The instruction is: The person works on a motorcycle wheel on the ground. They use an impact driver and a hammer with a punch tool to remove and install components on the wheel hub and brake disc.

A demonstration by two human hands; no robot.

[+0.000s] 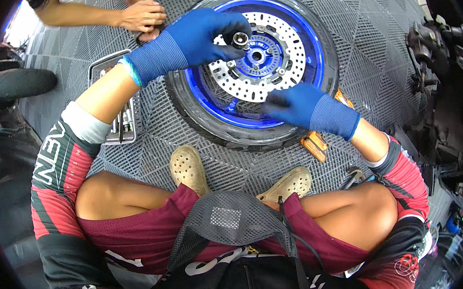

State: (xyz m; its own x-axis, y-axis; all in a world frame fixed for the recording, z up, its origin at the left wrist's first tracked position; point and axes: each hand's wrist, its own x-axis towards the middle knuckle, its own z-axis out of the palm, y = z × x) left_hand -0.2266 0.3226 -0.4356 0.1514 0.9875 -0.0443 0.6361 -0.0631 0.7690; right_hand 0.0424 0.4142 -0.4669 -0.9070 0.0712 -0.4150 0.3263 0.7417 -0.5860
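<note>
A motorcycle wheel with a blue rim (pixel 317 51) and black tyre (pixel 225 138) lies flat on the floor, its drilled silver brake disc (pixel 249 90) facing up. Over the disc's far left part, my left hand (pixel 206 35), in a blue glove with dark fingertips, pinches a small round metal socket (pixel 240 39) with its open end showing. The socket is left of the hub (pixel 258 56). My right hand (pixel 302 106), gloved alike, hovers at the near side of the disc and rim. Its fingers are smeared by motion, and whether they hold anything is hidden.
Another person's hands (pixel 144 18) rest together beyond my left forearm. A grey tool tray (pixel 135 133) with metal tools lies left of the wheel. A yellow-orange tool (pixel 315 146) sits by the tyre's near right edge. A loose tyre (pixel 23 83) is at far left, dark machine parts (pixel 430 47) at right.
</note>
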